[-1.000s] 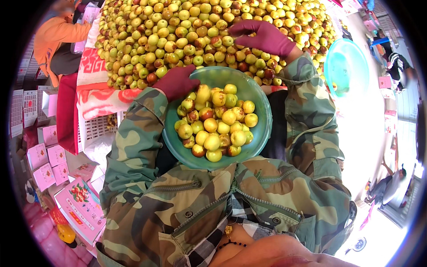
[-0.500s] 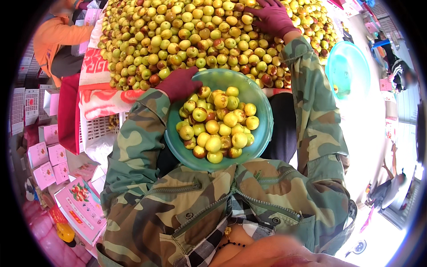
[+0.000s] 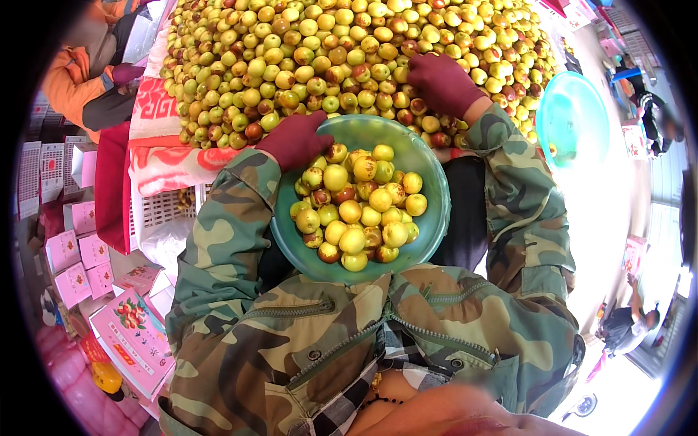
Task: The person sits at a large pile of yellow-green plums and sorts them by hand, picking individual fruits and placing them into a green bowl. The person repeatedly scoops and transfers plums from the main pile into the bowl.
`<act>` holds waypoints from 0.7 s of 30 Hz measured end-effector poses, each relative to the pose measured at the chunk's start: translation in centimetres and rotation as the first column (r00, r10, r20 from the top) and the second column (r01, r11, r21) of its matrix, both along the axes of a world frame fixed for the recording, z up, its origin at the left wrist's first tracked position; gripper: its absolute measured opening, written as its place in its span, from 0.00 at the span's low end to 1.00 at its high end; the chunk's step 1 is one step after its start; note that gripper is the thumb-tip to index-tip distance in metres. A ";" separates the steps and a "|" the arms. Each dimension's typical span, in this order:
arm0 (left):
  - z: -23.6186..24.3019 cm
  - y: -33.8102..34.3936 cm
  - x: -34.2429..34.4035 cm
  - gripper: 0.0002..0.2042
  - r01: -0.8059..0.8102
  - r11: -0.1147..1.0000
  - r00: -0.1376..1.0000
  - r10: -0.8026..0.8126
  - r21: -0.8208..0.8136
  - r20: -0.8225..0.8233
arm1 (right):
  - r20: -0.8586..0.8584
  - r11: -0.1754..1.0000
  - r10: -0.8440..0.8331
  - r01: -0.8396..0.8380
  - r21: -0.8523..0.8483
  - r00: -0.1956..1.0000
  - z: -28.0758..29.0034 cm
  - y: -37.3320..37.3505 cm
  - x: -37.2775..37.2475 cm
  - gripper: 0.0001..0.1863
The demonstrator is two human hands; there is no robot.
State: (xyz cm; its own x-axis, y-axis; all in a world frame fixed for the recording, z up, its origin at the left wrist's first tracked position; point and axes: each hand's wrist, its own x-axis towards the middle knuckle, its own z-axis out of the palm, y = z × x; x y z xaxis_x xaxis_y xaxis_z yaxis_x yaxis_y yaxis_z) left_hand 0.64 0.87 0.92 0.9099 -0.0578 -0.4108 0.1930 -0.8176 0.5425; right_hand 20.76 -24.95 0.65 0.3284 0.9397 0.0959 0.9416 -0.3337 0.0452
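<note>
A translucent green plastic bowl (image 3: 429, 240) rests at my lap, with several yellow-green, red-blotched jujubes (image 3: 352, 238) in it. My left hand (image 3: 297, 141), in a maroon glove, grips the bowl's upper left rim. Beyond the bowl spreads a large heap of jujubes (image 3: 291, 54) on the table. Over the heap's near right part is my right hand (image 3: 445, 86), gloved the same way. Its fingers are curled down among the fruit, and whatever they hold is hidden beneath the glove.
Right of the heap stands a turquoise basin (image 3: 574, 120). A white plastic crate (image 3: 163, 211) sits below the table's red-patterned cloth (image 3: 174, 171). Pink printed boxes (image 3: 131, 327) are stacked at left. A person in orange (image 3: 73, 87) sits at the far left; others are at far right.
My right hand has drawn back toward me over the heap, and its spread fingers have curled. My left hand stays at the bowl's rim. The person in orange has shifted.
</note>
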 end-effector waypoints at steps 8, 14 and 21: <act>-0.2 -0.1 0.1 0.20 0.013 1.000 0.999 -0.013 0.004 0.043 | 0.017 0.987 -0.154 0.153 0.052 0.988 -1.8 0.6 -0.6 0.09; 0.0 0.1 -0.1 0.20 -0.004 1.000 1.000 0.004 -0.019 0.027 | -0.027 0.930 -0.330 0.330 0.165 0.944 -1.6 1.4 0.1 0.19; 0.5 -0.2 0.0 0.19 -0.021 0.999 1.000 0.020 -0.049 -0.009 | -0.685 0.567 -0.366 0.734 0.373 0.630 1.3 -4.9 4.2 0.13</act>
